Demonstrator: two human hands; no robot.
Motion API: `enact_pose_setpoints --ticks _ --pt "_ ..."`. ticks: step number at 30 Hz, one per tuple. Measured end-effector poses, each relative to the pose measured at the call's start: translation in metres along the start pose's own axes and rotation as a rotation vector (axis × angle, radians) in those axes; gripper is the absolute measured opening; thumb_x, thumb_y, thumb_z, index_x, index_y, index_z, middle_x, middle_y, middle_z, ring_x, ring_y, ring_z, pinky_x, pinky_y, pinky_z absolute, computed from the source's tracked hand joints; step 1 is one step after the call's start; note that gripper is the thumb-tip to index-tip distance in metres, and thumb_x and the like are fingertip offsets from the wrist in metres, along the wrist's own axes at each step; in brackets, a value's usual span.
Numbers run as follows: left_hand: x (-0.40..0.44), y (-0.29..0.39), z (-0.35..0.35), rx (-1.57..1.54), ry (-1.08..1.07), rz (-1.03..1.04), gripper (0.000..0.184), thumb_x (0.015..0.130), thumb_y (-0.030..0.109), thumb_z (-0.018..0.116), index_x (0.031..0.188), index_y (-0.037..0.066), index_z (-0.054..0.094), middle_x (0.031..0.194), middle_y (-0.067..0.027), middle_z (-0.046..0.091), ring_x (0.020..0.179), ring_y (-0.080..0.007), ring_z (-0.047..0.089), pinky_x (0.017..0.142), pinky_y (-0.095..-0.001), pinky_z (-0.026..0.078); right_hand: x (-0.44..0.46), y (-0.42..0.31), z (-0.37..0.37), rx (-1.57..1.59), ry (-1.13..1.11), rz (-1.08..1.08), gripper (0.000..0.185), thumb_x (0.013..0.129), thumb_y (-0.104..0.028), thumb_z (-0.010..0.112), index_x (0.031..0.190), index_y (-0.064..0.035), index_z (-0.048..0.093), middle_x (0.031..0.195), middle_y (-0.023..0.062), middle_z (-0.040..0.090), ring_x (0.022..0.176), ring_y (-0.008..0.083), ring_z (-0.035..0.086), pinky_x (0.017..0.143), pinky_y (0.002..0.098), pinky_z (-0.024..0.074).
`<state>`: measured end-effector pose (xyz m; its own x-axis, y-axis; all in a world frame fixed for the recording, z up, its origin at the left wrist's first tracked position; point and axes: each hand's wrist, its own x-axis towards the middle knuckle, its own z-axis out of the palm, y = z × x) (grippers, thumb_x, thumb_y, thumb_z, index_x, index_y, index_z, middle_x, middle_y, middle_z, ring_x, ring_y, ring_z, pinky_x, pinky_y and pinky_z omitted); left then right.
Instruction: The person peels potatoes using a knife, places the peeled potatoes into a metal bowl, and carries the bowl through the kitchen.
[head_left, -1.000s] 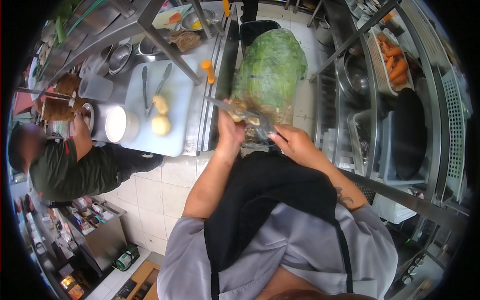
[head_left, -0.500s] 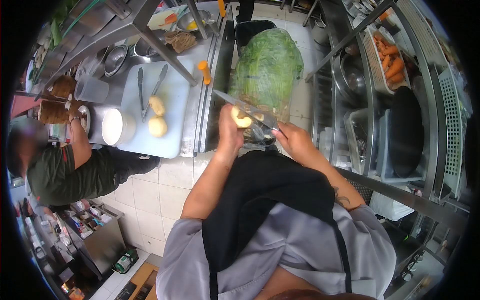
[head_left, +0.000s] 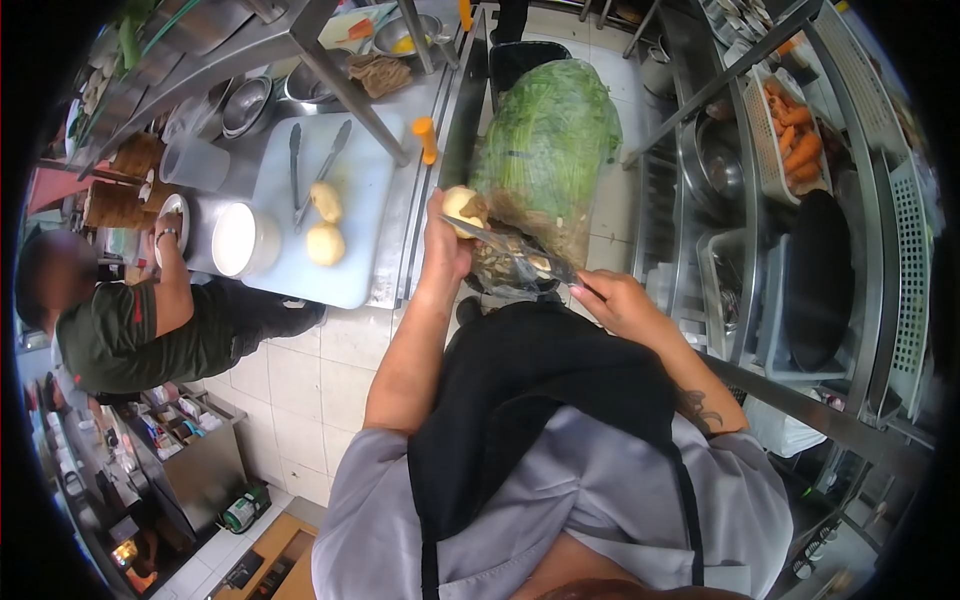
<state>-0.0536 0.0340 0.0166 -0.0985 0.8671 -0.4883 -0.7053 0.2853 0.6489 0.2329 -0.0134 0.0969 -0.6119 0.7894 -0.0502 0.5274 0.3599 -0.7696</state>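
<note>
My left hand [head_left: 443, 242] is closed round a partly peeled potato [head_left: 462, 207], pale with a brown patch of skin. The fingers of my right hand [head_left: 615, 300] wrap the handle of a knife [head_left: 510, 248], whose blade points left and touches or overlaps the potato's lower side. Beneath the knife is a clear plastic bag of scraps [head_left: 500, 272]. Two pale peeled potatoes [head_left: 325, 244] rest on the light blue cutting board [head_left: 360, 255] to the left, beside metal tongs [head_left: 297, 170].
Beyond my hands lies a large bag of leafy greens [head_left: 550, 130]. A white tub [head_left: 238, 240] stands on the left counter, near a person [head_left: 140, 325] in a dark shirt. Metal shelves on the right hold a basket of carrots [head_left: 795, 140] and a black oval object [head_left: 818, 280].
The potato has turned in my left hand, which has shifted slightly left. My right hand and the knife have moved a little right and down. The co-worker's arm has moved.
</note>
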Motion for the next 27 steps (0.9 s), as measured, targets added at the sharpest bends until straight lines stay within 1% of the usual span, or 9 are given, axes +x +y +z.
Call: enact_pose_setpoints --ticks 5,8,11,14,15,18,21,24,27 --pt "0.003 0.003 0.001 0.093 0.018 -0.019 0.040 0.104 0.038 0.035 0.121 0.008 0.054 0.100 -0.0120 0.065 0.090 -0.0236 0.063 0.071 -0.0389 0.052 0.000 0.000 0.001 -0.023 0.016 -0.035 0.027 0.099 -0.024 0.059 0.092 0.0014 0.059 0.079 0.0214 0.059 0.076 0.0428 0.058 0.067 0.0466 0.0456" --pt "0.001 -0.005 0.011 0.000 0.114 -0.020 0.033 0.101 0.039 0.041 0.114 0.013 0.056 0.091 -0.0060 0.065 0.074 -0.0202 0.063 0.050 -0.0322 0.042 0.002 0.003 0.004 -0.053 0.010 -0.014 0.027 0.099 -0.025 0.058 0.094 0.0011 0.059 0.080 0.0216 0.059 0.077 0.0429 0.059 0.068 0.0470 0.0459" --pt "-0.001 -0.009 0.010 0.004 0.102 0.020 0.031 0.101 0.036 0.045 0.116 0.011 0.056 0.093 -0.0053 0.065 0.080 -0.0199 0.063 0.054 -0.0344 0.046 0.005 0.011 0.016 -0.062 0.033 -0.021 0.027 0.100 -0.026 0.058 0.096 0.0007 0.058 0.081 0.0212 0.059 0.079 0.0426 0.059 0.069 0.0474 0.0460" --pt "0.001 -0.011 -0.001 0.003 0.079 0.047 0.028 0.101 0.032 0.048 0.117 0.010 0.056 0.097 -0.0061 0.065 0.083 -0.0209 0.064 0.060 -0.0370 0.052 0.007 0.016 0.029 -0.056 0.064 -0.036 0.028 0.100 -0.027 0.058 0.096 0.0003 0.057 0.082 0.0205 0.060 0.080 0.0423 0.059 0.069 0.0477 0.0462" --pt "0.001 -0.012 -0.001 -0.067 0.128 0.048 0.026 0.101 0.029 0.049 0.116 0.009 0.056 0.098 -0.0076 0.065 0.085 -0.0221 0.064 0.067 -0.0385 0.054 0.007 0.016 0.032 -0.052 0.075 -0.039 0.028 0.100 -0.028 0.058 0.096 0.0002 0.057 0.083 0.0202 0.060 0.080 0.0422 0.059 0.069 0.0479 0.0462" --pt "-0.001 -0.010 -0.006 -0.043 0.119 0.027 0.027 0.102 0.025 0.046 0.118 0.005 0.055 0.103 -0.0122 0.065 0.092 -0.0256 0.066 0.074 -0.0404 0.056 0.009 0.014 0.036 -0.049 0.100 -0.042 0.029 0.100 -0.028 0.058 0.095 -0.0001 0.057 0.083 0.0194 0.059 0.080 0.0419 0.059 0.070 0.0480 0.0466" --pt "0.006 -0.011 -0.013 -0.001 0.019 0.041 0.025 0.102 0.029 0.048 0.114 0.009 0.057 0.099 -0.0091 0.065 0.088 -0.0237 0.065 0.071 -0.0398 0.055 0.012 0.016 0.036 -0.024 0.062 -0.058 0.028 0.100 -0.028 0.058 0.095 -0.0002 0.057 0.083 0.0194 0.060 0.081 0.0418 0.060 0.070 0.0475 0.0472" --pt "-0.005 -0.017 0.000 -0.021 0.134 -0.007 0.027 0.103 0.029 0.045 0.115 0.008 0.057 0.097 -0.0096 0.065 0.086 -0.0240 0.065 0.067 -0.0395 0.054 0.014 0.019 0.037 -0.046 0.041 -0.064 0.028 0.100 -0.028 0.058 0.094 0.0000 0.056 0.083 0.0197 0.060 0.080 0.0416 0.060 0.069 0.0471 0.0475" --pt "-0.008 -0.016 -0.001 0.050 0.094 -0.020 0.033 0.103 0.032 0.038 0.116 0.008 0.056 0.098 -0.0115 0.066 0.084 -0.0248 0.065 0.063 -0.0373 0.052 0.016 0.017 0.040 -0.031 0.079 -0.063 0.028 0.100 -0.027 0.058 0.096 0.0008 0.058 0.084 0.0206 0.061 0.080 0.0420 0.060 0.069 0.0471 0.0478"
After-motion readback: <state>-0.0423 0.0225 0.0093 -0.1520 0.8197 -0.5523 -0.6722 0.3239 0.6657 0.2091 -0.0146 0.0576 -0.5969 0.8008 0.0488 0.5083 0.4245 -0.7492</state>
